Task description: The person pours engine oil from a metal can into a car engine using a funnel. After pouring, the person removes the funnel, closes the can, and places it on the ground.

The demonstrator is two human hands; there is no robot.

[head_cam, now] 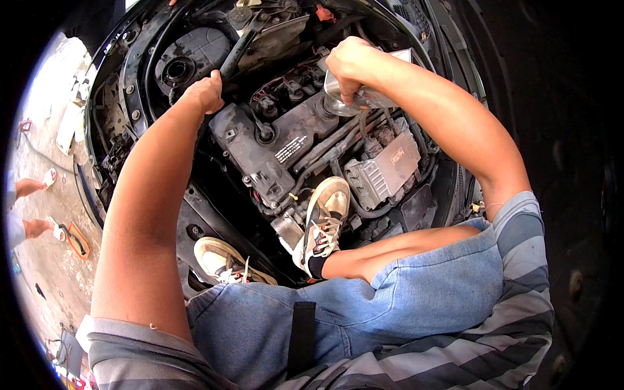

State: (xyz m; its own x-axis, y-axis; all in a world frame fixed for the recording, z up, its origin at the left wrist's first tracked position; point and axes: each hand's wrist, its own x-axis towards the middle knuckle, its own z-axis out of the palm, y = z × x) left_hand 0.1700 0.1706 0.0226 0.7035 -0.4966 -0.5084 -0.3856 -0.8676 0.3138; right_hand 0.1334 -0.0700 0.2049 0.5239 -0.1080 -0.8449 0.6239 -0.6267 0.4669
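Note:
My right hand [348, 68] is shut on a silvery container [380, 97], tilted so that its near end lies at the round opening [324, 106] of the black plastic engine cover [307, 124]. Whether liquid flows out is hard to see. At the left, my left hand [207, 92] grips the lower end of a black bar [241, 46] beside the engine; part of the bar is hidden by the fingers. A ribbed metal control unit [385, 168] sits to the right of the cover.
My shoes [329, 204] rest inside the engine bay, one close to the engine cover. A round black housing with a hole [195, 53] lies at the upper left. Beyond the car's edge, another person's legs [34, 187] and an orange-rimmed air filter frame or tray [80, 241] appear on the concrete floor.

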